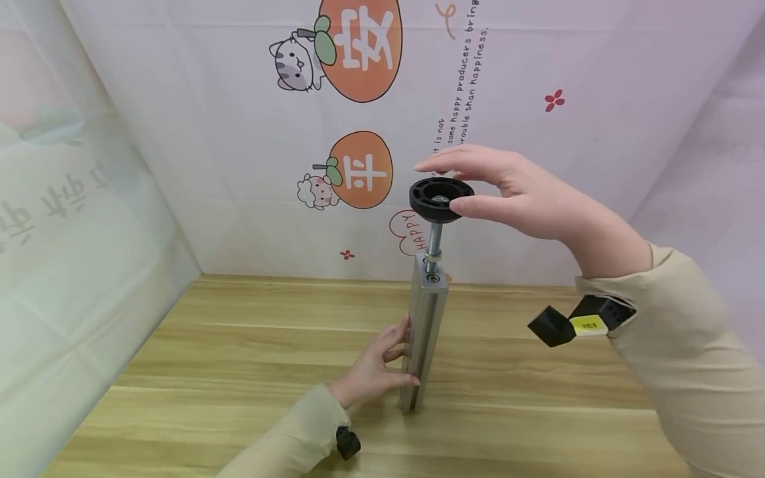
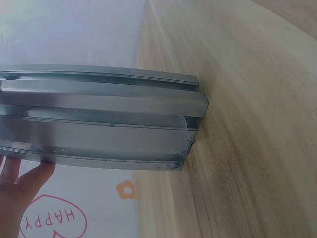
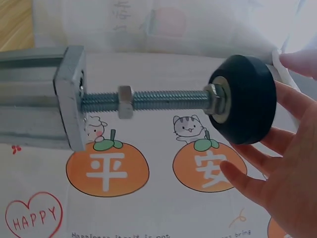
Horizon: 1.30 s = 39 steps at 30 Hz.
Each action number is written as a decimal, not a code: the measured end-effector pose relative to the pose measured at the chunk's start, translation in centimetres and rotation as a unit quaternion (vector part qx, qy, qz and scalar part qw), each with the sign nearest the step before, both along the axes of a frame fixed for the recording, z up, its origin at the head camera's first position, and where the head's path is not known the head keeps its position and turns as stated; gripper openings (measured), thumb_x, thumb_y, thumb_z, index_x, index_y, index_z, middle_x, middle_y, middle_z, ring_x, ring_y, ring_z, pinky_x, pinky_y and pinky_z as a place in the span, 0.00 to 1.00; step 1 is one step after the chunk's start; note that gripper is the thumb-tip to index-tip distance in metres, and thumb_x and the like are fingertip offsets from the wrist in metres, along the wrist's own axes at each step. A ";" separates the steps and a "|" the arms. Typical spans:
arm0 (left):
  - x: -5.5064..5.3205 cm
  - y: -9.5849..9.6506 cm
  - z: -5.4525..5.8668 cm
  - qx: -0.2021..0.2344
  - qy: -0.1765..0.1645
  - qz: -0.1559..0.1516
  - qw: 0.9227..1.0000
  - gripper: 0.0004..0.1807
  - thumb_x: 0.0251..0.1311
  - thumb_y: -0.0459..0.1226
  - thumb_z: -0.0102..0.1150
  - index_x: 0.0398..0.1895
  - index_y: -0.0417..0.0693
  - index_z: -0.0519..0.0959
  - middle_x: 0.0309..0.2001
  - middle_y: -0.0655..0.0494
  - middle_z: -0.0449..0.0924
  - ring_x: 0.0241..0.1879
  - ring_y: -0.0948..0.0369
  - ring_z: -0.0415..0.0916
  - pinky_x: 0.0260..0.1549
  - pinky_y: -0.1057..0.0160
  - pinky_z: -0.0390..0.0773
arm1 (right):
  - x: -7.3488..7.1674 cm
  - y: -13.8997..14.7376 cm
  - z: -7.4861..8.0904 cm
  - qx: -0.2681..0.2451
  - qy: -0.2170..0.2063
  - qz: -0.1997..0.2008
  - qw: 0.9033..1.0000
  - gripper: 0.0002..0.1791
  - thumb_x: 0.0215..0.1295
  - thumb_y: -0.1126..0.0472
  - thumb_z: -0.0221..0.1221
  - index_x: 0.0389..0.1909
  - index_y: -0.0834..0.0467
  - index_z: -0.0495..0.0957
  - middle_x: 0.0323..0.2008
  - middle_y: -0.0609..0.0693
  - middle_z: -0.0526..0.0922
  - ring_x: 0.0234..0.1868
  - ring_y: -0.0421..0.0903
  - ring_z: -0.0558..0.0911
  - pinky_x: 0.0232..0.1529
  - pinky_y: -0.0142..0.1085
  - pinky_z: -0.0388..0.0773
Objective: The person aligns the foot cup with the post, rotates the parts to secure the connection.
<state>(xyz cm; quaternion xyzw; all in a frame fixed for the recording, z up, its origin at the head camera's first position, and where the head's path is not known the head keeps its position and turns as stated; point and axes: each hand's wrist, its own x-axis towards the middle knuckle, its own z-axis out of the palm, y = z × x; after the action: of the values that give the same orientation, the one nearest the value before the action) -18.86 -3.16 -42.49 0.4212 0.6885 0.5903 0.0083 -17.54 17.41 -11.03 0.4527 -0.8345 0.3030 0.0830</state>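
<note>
Right sleeve loomed nearest while the left hand gripped a metal post

Beyond that sleeve, the right hand arched around the black foot at the post's upper end. Its fingers were spread wide and only loosely bent, without a firm hold; whether a fingertip touched the rim could not be told for certain. Low on the post, the left hand had a narrow hold, thumb on one side and fingers on another.

The post stood upright, its lower end on the wooden table, with a printed cloth behind. A threaded rod joined the end plate to the foot, and a hex nut sat on it between the two, apart from both.

By its look the post was probably aluminium: stiff, hard to damage, fairly heavy, with smooth faces that might slide under dry fingers. The lengthwise grooves offered better purchase. Tall and narrow at the base, it seemed prone to tipping, so a hold nearer the middle would likely have checked any lean better than the low one. The foot, perhaps hard plastic or rubber, looked light and less slippery; its outer rim, taken between thumb and fingers, seemed the surest place to hold, since the thread looked rough and the plate's corners hard.
</note>
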 end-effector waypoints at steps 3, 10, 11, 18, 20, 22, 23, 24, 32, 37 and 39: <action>0.0 -0.1 0.0 -0.006 0.001 0.004 1.000 0.61 0.45 0.25 0.69 0.75 0.63 0.38 0.64 0.40 0.58 0.64 0.51 0.61 0.60 0.57 0.70 | -0.1 0.2 0.5 0.026 0.006 0.024 0.999 0.26 0.62 0.68 0.54 0.62 0.49 0.72 0.60 0.47 0.73 0.59 0.37 0.68 0.58 0.26 0.63; -0.1 0.0 -0.1 -0.004 0.010 0.006 1.000 0.61 0.45 0.26 0.69 0.75 0.63 0.38 0.63 0.40 0.58 0.64 0.49 0.61 0.60 0.56 0.70 | 0.2 0.1 1.4 0.093 0.056 0.017 0.994 0.25 0.61 0.68 0.53 0.59 0.48 0.74 0.57 0.46 0.75 0.56 0.39 0.70 0.47 0.25 0.69; -0.1 0.0 -0.1 -0.003 0.012 0.006 1.000 0.61 0.45 0.26 0.69 0.75 0.63 0.38 0.63 0.40 0.58 0.64 0.49 0.62 0.59 0.56 0.70 | 0.3 0.1 1.5 0.097 0.056 0.011 0.994 0.25 0.61 0.68 0.53 0.59 0.48 0.74 0.57 0.46 0.76 0.56 0.39 0.71 0.47 0.26 0.69; 0.0 0.0 -0.1 0.006 0.013 0.005 1.000 0.61 0.45 0.25 0.68 0.75 0.63 0.39 0.63 0.39 0.58 0.64 0.51 0.61 0.59 0.56 0.70 | 0.5 0.1 1.7 0.120 0.037 -0.050 0.991 0.21 0.63 0.61 0.58 0.57 0.47 0.75 0.59 0.48 0.74 0.58 0.46 0.72 0.46 0.36 0.74; 0.0 0.1 -0.2 0.006 0.011 0.006 1.000 0.60 0.45 0.25 0.68 0.75 0.63 0.39 0.63 0.39 0.57 0.64 0.51 0.61 0.59 0.56 0.70 | 0.6 0.0 1.8 0.124 0.025 -0.075 0.989 0.21 0.63 0.58 0.59 0.58 0.44 0.75 0.58 0.47 0.74 0.56 0.47 0.73 0.44 0.39 0.74; 0.0 0.1 -0.2 0.007 0.010 0.009 1.000 0.60 0.45 0.25 0.68 0.75 0.60 0.39 0.64 0.39 0.57 0.64 0.51 0.61 0.59 0.56 0.70 | 0.7 0.0 1.8 0.123 0.013 -0.098 0.987 0.21 0.63 0.56 0.59 0.58 0.43 0.75 0.57 0.46 0.74 0.52 0.47 0.74 0.41 0.40 0.73; 0.0 0.0 -0.3 0.007 0.008 0.010 1.000 0.60 0.45 0.25 0.68 0.75 0.60 0.39 0.64 0.39 0.57 0.64 0.51 0.61 0.59 0.56 0.70 | 0.8 -0.1 1.7 0.120 0.009 -0.108 0.987 0.21 0.63 0.55 0.59 0.58 0.43 0.75 0.55 0.46 0.75 0.51 0.48 0.75 0.41 0.42 0.72; 0.0 0.0 -0.3 0.007 0.006 0.011 1.000 0.60 0.45 0.25 0.68 0.75 0.59 0.39 0.64 0.39 0.57 0.64 0.51 0.60 0.59 0.56 0.70 | 0.9 -0.2 1.6 0.116 0.005 -0.116 0.986 0.21 0.63 0.55 0.59 0.57 0.43 0.75 0.54 0.46 0.75 0.51 0.48 0.75 0.41 0.43 0.71; 0.2 0.3 -0.5 0.010 0.005 0.011 1.000 0.59 0.45 0.25 0.68 0.75 0.59 0.40 0.65 0.40 0.56 0.64 0.51 0.60 0.59 0.55 0.70 | 1.3 -0.8 1.3 0.083 -0.022 -0.168 0.982 0.21 0.60 0.52 0.62 0.55 0.45 0.76 0.48 0.50 0.73 0.49 0.51 0.73 0.49 0.46 0.70; 0.3 0.4 -0.4 0.013 0.012 0.023 1.000 0.59 0.45 0.25 0.68 0.75 0.59 0.41 0.66 0.40 0.56 0.64 0.52 0.59 0.59 0.53 0.71 | 1.4 -1.4 0.7 0.028 -0.039 -0.216 0.975 0.23 0.56 0.49 0.65 0.53 0.49 0.77 0.47 0.53 0.73 0.48 0.49 0.72 0.51 0.45 0.68; 0.3 0.3 -0.4 0.013 0.013 0.025 1.000 0.59 0.45 0.25 0.68 0.75 0.59 0.41 0.66 0.39 0.55 0.65 0.53 0.59 0.59 0.53 0.70 | 1.5 -1.6 0.4 0.002 -0.045 -0.241 0.970 0.24 0.54 0.47 0.66 0.52 0.50 0.77 0.47 0.52 0.74 0.48 0.48 0.72 0.48 0.43 0.69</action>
<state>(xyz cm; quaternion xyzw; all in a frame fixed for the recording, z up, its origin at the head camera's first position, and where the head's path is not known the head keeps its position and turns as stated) -18.54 -2.83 -42.84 0.4119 0.6910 0.5937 -0.0206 -16.03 15.79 -10.59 0.2244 -0.9224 0.2926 0.1146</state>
